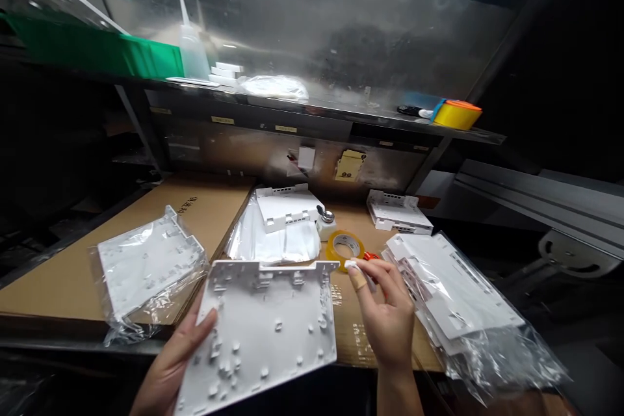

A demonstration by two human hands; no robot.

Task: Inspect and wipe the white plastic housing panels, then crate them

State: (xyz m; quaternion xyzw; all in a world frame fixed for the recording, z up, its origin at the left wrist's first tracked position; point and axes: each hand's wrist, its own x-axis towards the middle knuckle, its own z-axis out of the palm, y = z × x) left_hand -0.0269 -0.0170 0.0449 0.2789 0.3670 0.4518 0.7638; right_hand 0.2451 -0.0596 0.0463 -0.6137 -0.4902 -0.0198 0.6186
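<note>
My left hand [180, 357] grips the left edge of a white plastic housing panel [273, 331], thumb on its inner face. Small posts and clips stand out from that face, which is tilted toward me. Just off the panel's upper right corner, my right hand [387, 312] is closed in a pinch on a small white wad [351, 264]; whether it is cloth or paper I cannot tell. A tan bandage wraps the right thumb. Behind this hand lie a roll of clear yellow tape [345, 247] and a small bottle with a metal cap [325, 224].
Bagged white panels are stacked at the right [453, 286]; another bagged panel [151, 260] lies on cardboard [214, 198] at the left. Two white housings [287, 208] [398, 211] sit farther back. A metal shelf above holds a nozzle bottle [194, 52], a green bin [146, 57] and a yellow-orange roll [457, 115].
</note>
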